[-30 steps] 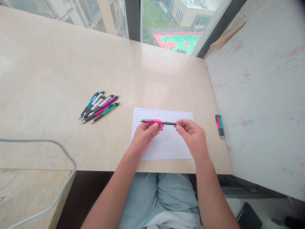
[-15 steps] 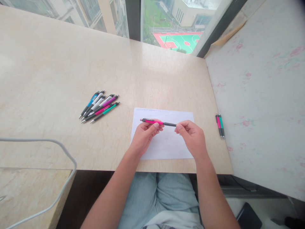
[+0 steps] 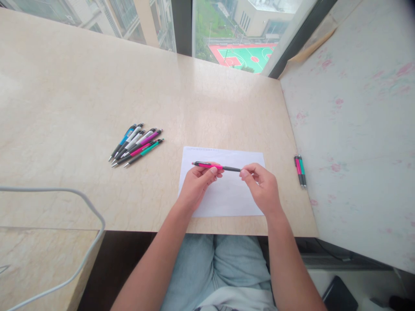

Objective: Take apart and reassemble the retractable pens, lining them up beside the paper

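A pink and black ballpoint pen point(image 3: 231, 169) is held nearly level above a white sheet of paper point(image 3: 227, 201). My left hand point(image 3: 197, 183) pinches its pink barrel between thumb and fingers. At the pen's tip end, the thumb and fingers of my right hand point(image 3: 262, 185) are closed, covering the tip. The pen's clicker end points left, past my left fingers. Faint writing runs along the paper's top left edge.
Several pens point(image 3: 138, 144) in blue, white, purple, pink and green lie heaped at the left. A pink pen point(image 3: 298, 171) and a green pen point(image 3: 302, 171) lie side by side near the right wall point(image 3: 356, 142). A grey cable point(image 3: 87, 201) loops at the lower left.
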The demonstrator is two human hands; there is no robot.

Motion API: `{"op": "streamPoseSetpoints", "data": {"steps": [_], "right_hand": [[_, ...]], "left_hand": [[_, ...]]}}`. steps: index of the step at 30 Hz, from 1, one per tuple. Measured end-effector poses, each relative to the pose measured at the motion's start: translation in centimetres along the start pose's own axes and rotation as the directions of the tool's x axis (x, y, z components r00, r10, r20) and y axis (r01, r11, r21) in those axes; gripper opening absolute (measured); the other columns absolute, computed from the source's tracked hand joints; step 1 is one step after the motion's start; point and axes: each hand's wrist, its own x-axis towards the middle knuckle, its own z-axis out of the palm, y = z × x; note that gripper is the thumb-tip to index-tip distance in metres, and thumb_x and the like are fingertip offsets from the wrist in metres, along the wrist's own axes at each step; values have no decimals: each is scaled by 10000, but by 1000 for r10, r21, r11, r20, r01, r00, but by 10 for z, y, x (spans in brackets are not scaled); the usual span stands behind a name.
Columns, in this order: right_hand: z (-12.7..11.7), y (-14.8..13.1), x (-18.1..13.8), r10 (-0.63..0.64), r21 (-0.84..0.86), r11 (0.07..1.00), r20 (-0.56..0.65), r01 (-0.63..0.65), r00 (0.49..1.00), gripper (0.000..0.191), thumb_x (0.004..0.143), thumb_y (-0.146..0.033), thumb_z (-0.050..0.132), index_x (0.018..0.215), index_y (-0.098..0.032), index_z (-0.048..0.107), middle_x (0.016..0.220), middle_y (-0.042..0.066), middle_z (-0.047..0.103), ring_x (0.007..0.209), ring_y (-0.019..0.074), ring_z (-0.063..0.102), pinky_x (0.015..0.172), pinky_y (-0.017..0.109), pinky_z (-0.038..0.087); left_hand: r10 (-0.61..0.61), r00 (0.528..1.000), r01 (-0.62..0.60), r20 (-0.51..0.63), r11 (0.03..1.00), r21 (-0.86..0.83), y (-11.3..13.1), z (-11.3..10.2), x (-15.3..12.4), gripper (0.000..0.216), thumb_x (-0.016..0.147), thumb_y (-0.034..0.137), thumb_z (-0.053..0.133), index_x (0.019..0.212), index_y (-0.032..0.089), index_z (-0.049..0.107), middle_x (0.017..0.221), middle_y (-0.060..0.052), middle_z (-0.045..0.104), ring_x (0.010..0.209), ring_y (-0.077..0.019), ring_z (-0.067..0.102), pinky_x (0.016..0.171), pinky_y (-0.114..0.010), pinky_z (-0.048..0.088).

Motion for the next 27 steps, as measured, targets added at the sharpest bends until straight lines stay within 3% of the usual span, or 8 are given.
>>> {"op": "streamPoseSetpoints", "data": {"steps": [4, 9, 14, 20, 25, 27], "right_hand": [[0, -2, 0, -12, -36, 999, 36, 13, 999, 450, 986, -465, 463, 624, -214, 554, 604, 1, 572, 600, 146, 543, 612, 304, 441], [3, -1, 0, -13, 17, 1000, -2, 13, 1000, 225, 928, -446, 577, 892, -234, 639, 828, 24, 663, 777, 179, 627, 661, 300, 494], [5, -1, -1, -8, -50, 999, -10, 8, 1000, 432, 983, -447, 479, 629, -214, 565, 605, 2, 583, 597, 147, 555, 614, 304, 446], [6, -3, -2, -39, -8, 999, -24, 38, 999, 182, 944, -401, 562, 910, -231, 617, 852, 24, 655, 793, 171, 626, 676, 293, 491], [6, -4, -2, -57, -114, 992, -5, 56, 998, 413, 1000, -395, 454, 643, -209, 546, 610, -10, 572, 585, 127, 533, 610, 284, 422], [6, -3, -2, -53, -101, 993, -9, 52, 999, 406, 999, -405, 455, 662, -206, 563, 622, -8, 584, 596, 129, 543, 603, 280, 420]], "left_hand": [[-5, 1000, 5, 13, 1000, -4, 1, 1, 0, 195, 751, 323, 821, 875, 179, 776, 865, -64, 758, 781, -149, 668, 746, -276, 477], [0, 1000, 0, 0, 1000, -6, 2, 1, -1, 189, 758, 328, 816, 878, 187, 780, 867, -62, 761, 791, -150, 670, 759, -279, 480], [-6, 999, 4, 38, 1000, 28, 0, 1, -1, 187, 766, 328, 808, 878, 182, 780, 872, -69, 762, 782, -152, 666, 751, -282, 479], [0, 1000, 0, 15, 1000, 5, 1, 1, -1, 189, 758, 325, 816, 879, 185, 780, 880, -69, 763, 798, -157, 672, 771, -288, 480], [-3, 999, 1, 46, 999, 42, 0, 0, -1, 187, 770, 317, 804, 895, 180, 780, 872, -68, 762, 793, -157, 668, 754, -282, 477], [1, 999, -3, 48, 999, 44, -1, 0, 0, 193, 772, 322, 802, 901, 180, 779, 874, -66, 762, 793, -154, 666, 752, -279, 475]]}}
